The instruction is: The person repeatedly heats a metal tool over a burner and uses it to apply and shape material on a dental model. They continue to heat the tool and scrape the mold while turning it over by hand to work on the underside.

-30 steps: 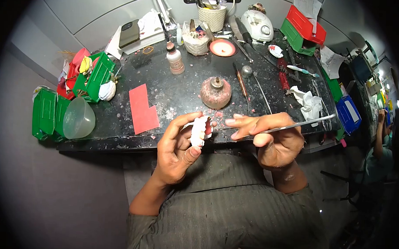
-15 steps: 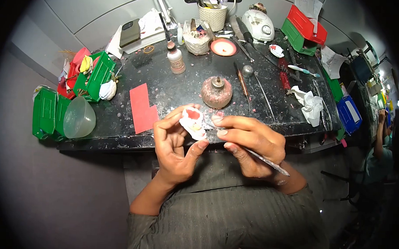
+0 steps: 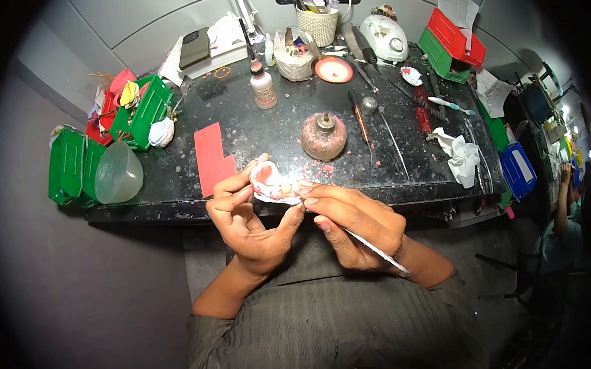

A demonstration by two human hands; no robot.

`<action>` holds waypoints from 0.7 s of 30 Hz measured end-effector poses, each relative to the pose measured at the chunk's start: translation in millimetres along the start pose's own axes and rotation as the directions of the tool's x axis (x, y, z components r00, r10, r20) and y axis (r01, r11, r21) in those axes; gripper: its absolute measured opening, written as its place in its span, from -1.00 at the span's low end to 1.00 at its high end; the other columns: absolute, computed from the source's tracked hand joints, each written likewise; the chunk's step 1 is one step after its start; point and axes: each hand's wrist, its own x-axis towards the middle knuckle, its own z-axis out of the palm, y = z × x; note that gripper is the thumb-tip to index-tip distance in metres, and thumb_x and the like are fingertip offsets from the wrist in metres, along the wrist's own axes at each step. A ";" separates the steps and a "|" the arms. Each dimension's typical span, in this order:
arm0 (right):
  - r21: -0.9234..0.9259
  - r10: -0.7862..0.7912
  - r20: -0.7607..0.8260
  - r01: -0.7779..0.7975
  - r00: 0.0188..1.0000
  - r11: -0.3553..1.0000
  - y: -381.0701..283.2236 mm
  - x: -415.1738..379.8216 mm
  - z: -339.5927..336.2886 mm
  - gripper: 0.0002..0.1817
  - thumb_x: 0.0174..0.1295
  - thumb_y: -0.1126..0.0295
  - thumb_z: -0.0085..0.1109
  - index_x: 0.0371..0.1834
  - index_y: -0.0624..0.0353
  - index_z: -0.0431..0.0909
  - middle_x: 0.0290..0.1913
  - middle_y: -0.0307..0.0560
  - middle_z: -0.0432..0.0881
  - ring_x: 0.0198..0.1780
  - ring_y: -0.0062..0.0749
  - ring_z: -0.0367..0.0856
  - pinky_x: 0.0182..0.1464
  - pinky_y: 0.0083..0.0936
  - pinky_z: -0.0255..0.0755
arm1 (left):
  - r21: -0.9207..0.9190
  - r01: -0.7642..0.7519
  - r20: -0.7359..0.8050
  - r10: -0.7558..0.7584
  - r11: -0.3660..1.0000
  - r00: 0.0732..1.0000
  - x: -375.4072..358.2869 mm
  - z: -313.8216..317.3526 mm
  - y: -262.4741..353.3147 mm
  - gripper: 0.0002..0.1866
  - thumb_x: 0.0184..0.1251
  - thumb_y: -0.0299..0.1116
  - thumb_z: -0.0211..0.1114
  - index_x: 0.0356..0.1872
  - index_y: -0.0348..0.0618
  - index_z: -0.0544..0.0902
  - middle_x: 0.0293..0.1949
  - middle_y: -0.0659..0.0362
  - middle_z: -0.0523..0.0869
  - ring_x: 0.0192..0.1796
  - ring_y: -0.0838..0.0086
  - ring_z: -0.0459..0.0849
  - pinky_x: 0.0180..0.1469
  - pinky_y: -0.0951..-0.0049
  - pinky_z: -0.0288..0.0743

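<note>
My left hand (image 3: pixel 251 228) grips a white plaster dental cast (image 3: pixel 267 189) with red wax on it, between thumb and fingertips above the bench's front edge. Held like a pen in my right hand (image 3: pixel 362 226) is a slim metal wax carver (image 3: pixel 378 252), its handle end sticking out behind the palm. Its tip is hidden near my fingertips, which meet the cast's right end. Just beyond stands a round glass spirit lamp (image 3: pixel 323 138) with pink residue. A red wax sheet (image 3: pixel 213 161) lies to the left, and pink wax scraps (image 3: pixel 327 167) are scattered in front of the lamp.
Green bins (image 3: pixel 141 117) and a translucent bowl (image 3: pixel 119 173) stand left. Behind are a dropper bottle (image 3: pixel 263 91), a dish of wax (image 3: pixel 334 70) and a white handpiece unit (image 3: pixel 384 39). Crumpled tissue (image 3: pixel 458 157) and several tools lie right. A person sits far right.
My left hand has turned the cast more level and shifted it slightly left. My right hand has moved left with the carver, bringing its fingertips against the cast.
</note>
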 end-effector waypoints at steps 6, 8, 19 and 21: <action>-0.016 -0.021 -0.002 0.021 1.000 1.000 2.0 -1.1 1.8 -0.81 0.27 0.64 0.20 -0.06 0.44 0.60 -0.07 0.22 0.70 -0.02 -0.07 0.74 -0.01 -0.39 0.65 | 0.037 -0.050 -0.004 0.050 0.998 0.999 1.2 0.1 -1.4 -0.28 -0.07 -0.61 0.59 0.03 -0.21 0.24 0.08 -0.09 0.41 0.25 0.02 0.55 0.29 0.13 0.47; -0.011 -0.018 -0.004 0.018 1.000 1.000 1.2 -0.8 1.5 -0.81 0.27 0.64 0.20 -0.06 0.44 0.60 -0.08 0.22 0.70 -0.03 -0.08 0.74 -0.01 -0.40 0.65 | 0.027 -0.062 -0.002 0.062 0.998 0.998 1.2 -0.2 -2.7 -0.28 -0.07 -0.60 0.59 0.03 -0.21 0.23 0.09 -0.09 0.41 0.24 0.03 0.56 0.29 0.13 0.47; 0.008 -0.069 -0.016 0.069 0.998 0.998 5.1 0.3 -0.5 -0.84 0.22 0.66 0.22 -0.15 0.50 0.57 -0.14 0.24 0.69 -0.11 -0.07 0.76 -0.13 -0.41 0.68 | -0.260 0.153 0.066 -0.141 0.953 0.988 3.3 1.3 2.3 -0.35 0.04 -0.67 0.51 0.05 -0.23 0.23 0.09 -0.08 0.44 0.24 0.12 0.57 0.25 0.20 0.52; 0.042 -0.052 -0.021 0.053 0.998 0.998 4.4 0.5 -1.5 -0.84 0.23 0.65 0.22 -0.15 0.50 0.58 -0.14 0.24 0.69 -0.10 -0.06 0.75 -0.10 -0.40 0.67 | -0.309 0.195 0.075 -0.180 0.931 0.981 3.9 1.4 4.2 -0.36 0.06 -0.67 0.49 0.05 -0.24 0.23 0.09 -0.09 0.44 0.23 0.13 0.57 0.24 0.21 0.54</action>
